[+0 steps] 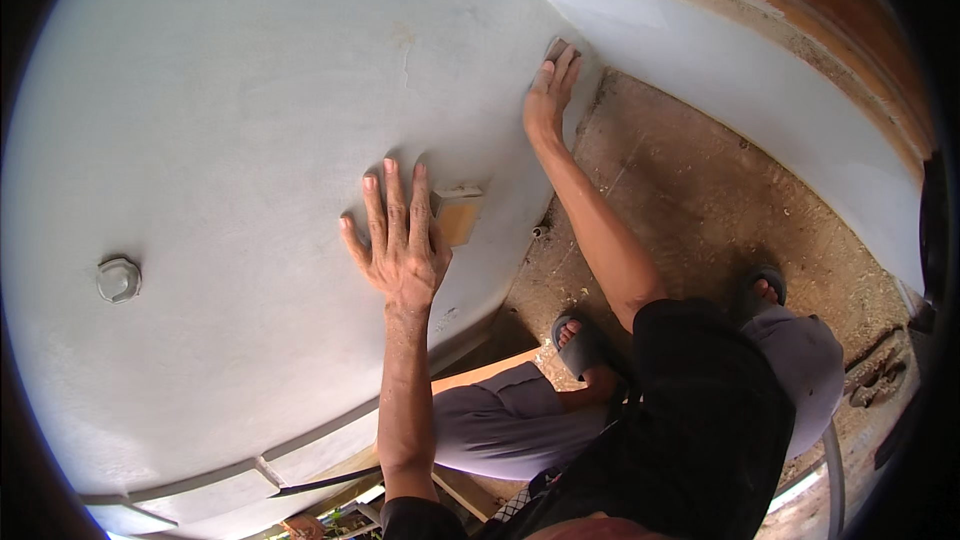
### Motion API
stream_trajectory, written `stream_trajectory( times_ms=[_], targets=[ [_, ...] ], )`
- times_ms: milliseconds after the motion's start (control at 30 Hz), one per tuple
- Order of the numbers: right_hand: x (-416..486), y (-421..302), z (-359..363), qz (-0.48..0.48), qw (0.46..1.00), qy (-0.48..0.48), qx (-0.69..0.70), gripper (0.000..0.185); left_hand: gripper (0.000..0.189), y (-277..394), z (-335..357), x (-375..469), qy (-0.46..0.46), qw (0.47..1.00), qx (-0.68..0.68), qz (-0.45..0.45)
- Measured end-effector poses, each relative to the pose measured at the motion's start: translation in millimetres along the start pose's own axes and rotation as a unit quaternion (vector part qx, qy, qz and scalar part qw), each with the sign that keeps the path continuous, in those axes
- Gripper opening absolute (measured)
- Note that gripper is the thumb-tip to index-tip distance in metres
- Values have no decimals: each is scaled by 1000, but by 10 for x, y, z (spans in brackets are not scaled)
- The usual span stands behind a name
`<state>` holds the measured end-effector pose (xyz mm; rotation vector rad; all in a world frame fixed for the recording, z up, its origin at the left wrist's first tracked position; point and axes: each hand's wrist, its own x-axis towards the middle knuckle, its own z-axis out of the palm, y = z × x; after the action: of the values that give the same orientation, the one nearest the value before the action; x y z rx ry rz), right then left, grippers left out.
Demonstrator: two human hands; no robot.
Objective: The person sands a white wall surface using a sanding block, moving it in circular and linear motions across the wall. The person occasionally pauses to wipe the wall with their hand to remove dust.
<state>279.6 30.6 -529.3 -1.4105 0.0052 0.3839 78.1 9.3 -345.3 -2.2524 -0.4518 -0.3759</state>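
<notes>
My left hand (401, 255) lies flat against the pale grey, smooth-coated wall (247, 165), its fingers apart and nothing in it. Beside its thumb, a rectangular recess or box with an orange-tan face (459, 219) sits in the wall. Farther up, near the inner corner, my right hand (551, 94) presses a small brown sanding block or folded sandpaper (559, 50) to the wall surface. My fingers cover much of that piece. A thin raised crack line (406, 66) and a tan stain mark the wall between the hands.
A round grey fitting (118, 281) protrudes at left. A pipe stub (540, 231) pokes up by the wall's foot. The dusty brown floor (675, 157) meets an adjoining white wall (720, 52) below an orange-brown ledge (810, 22). Tiled edging (202, 495) and a wooden board (487, 369) lie below.
</notes>
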Motion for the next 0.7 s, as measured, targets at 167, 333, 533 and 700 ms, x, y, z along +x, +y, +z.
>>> stream_trajectory(
  times_ms=[167, 333, 533, 700],
  targets=[
    [-790, -1423, 85, -497, 850, -162, -65, 62, 45, 16, -174, -59, -43, 997, 33, -58],
    [-329, -930, 88, -301, 953, -31, -17, 62, 42, 21, -95, 61, -7, 999, 29, -31],
    [-496, -1624, 253, -515, 845, -137, -39, 61, 48, -104, -161, -100, 58, 995, -43, -70],
    [-914, -1171, 185, -525, 841, -116, -58, 59, 53, -130, -70, -102, 93, 992, -73, -53]
  ],
)
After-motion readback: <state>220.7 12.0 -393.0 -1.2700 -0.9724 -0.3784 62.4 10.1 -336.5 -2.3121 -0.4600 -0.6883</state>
